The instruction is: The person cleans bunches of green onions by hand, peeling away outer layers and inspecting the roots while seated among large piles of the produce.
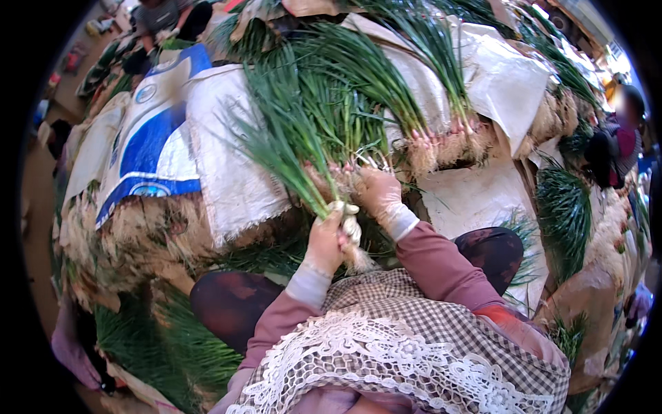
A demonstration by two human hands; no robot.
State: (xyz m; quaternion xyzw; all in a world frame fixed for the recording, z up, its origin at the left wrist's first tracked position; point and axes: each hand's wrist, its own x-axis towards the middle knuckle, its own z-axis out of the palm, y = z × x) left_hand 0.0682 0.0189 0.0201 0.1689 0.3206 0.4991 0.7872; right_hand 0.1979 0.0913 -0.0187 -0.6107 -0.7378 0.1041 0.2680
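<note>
My left hand (327, 241) is closed around a bunch of scallions (283, 148). Their long green leaves point away to the upper left, and pale roots hang below the hand near my lap. Just to the right and a little farther off, my right hand (380, 191) has its fingers curled in at the white ends of more scallions (345, 117) lying on the pile in front of me. Part of those fingers is hidden among the stalks and roots. Both hands seem to wear thin gloves with pale cuffs.
A white and blue woven sack (155, 145) covers the heap on the left. White sheets (500, 69) lie on the right part. More scallions (562, 214) are stacked at the right, others (179, 338) at the lower left. People sit at the upper left and far right.
</note>
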